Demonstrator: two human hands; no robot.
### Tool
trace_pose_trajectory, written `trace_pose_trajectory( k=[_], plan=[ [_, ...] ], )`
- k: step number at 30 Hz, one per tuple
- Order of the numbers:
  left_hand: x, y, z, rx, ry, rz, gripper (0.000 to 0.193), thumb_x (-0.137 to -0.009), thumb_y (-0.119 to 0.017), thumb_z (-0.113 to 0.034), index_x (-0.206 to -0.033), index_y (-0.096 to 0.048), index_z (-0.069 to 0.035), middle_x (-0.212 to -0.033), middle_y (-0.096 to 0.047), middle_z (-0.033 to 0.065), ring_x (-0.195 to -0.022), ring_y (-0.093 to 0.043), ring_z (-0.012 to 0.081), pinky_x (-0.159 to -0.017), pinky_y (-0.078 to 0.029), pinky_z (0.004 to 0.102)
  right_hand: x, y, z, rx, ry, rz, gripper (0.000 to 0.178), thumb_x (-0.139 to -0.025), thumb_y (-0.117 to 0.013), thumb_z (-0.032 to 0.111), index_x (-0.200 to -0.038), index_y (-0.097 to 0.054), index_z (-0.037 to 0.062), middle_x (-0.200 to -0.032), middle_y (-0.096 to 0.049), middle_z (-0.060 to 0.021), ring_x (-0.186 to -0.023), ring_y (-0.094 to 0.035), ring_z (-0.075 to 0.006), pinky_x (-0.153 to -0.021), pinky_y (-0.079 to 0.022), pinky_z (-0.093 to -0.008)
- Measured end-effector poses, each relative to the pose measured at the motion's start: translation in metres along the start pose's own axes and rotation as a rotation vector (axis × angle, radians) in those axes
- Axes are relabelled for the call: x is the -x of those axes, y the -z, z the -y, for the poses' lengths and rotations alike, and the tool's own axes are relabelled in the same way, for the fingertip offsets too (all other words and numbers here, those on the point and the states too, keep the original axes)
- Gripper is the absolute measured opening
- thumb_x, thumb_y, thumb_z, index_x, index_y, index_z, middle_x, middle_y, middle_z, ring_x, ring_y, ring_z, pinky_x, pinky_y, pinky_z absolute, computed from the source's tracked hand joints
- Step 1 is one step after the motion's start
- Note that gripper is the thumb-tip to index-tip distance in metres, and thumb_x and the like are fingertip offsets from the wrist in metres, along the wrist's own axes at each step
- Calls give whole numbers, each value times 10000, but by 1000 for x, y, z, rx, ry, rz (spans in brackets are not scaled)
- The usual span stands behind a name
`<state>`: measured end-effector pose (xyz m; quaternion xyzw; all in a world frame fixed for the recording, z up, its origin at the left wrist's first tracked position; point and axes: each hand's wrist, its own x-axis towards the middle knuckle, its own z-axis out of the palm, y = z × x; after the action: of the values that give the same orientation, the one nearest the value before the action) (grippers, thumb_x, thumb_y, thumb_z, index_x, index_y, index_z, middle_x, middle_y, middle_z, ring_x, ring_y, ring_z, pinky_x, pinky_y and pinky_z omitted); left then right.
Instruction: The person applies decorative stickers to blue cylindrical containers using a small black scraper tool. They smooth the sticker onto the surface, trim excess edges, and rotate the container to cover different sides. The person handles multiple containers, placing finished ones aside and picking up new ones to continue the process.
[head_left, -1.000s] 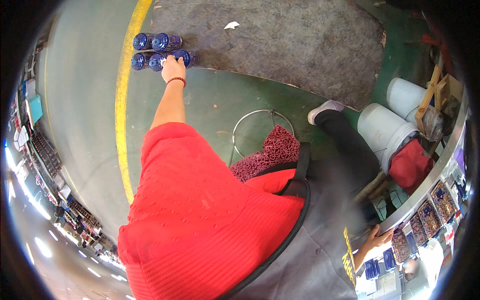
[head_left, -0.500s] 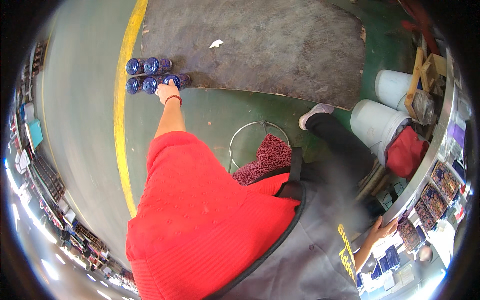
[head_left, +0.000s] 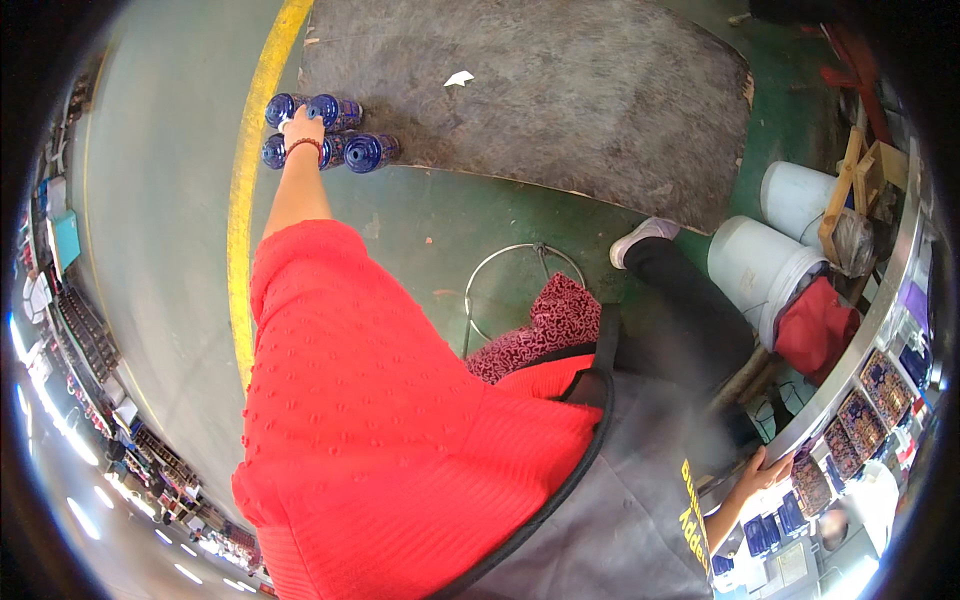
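Several canisters with shiny blue lids and patterned bodies stand in two rows at the left corner of a dark worn board. My left hand (head_left: 303, 128) reaches in among them, a red bead bracelet on its wrist. Its fingers are spread, touching or very near the lid of the far-row canister (head_left: 322, 110). The near row ends on the right with another canister (head_left: 370, 152), apart from my hand. My right hand (head_left: 764, 474) lies with fingers stretched out along the metal-edged workbench (head_left: 815, 405), beside a patterned box (head_left: 811, 482).
The dark board (head_left: 560, 100) bears a white paper scrap (head_left: 458, 78). A stool's metal ring (head_left: 470, 300) and patterned cushion (head_left: 560, 320) are beneath me. White buckets (head_left: 740, 260), a red cloth (head_left: 818, 325) and a wooden frame (head_left: 848, 190) stand at right. A yellow floor line (head_left: 243, 200) runs at left.
My left hand has come off the rightmost near-row canister and moved left and farther away, to between the rows. The view has shifted slightly. My right hand stays on the bench.
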<state>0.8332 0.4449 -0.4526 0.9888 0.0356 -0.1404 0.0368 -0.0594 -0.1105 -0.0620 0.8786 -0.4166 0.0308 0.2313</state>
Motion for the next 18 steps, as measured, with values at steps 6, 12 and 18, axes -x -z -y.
trace_pose_trajectory(
  k=[6,12,18],
  plan=[
    [0,-5,-23,-26,39,-31,465,-958,-636,-371,-1341,-597,-110,-1233,-675,245,-1163,-657,391,-974,-523,486,-1,3,-9,-59,5,-5,705,-920,-755,326,-1494,-475,28,-1341,-534,-271,-1214,-524,-434,-1003,-464,-501],
    [-8,7,-26,17,37,-87,383,-973,-620,-342,-1242,-619,-70,-1172,-697,259,-1115,-674,412,-948,-529,500,-5,15,1,-24,-10,74,694,-934,-741,326,-1497,-469,27,-1339,-531,-281,-1197,-534,-440,-949,-495,-479],
    [-19,5,-29,19,13,-85,357,-981,-614,-326,-1196,-617,-41,-1130,-700,276,-1088,-679,433,-928,-533,513,-10,24,7,92,5,124,697,-928,-729,355,-1487,-478,23,-1355,-558,-253,-1213,-548,-432,-997,-471,-515]
  ],
)
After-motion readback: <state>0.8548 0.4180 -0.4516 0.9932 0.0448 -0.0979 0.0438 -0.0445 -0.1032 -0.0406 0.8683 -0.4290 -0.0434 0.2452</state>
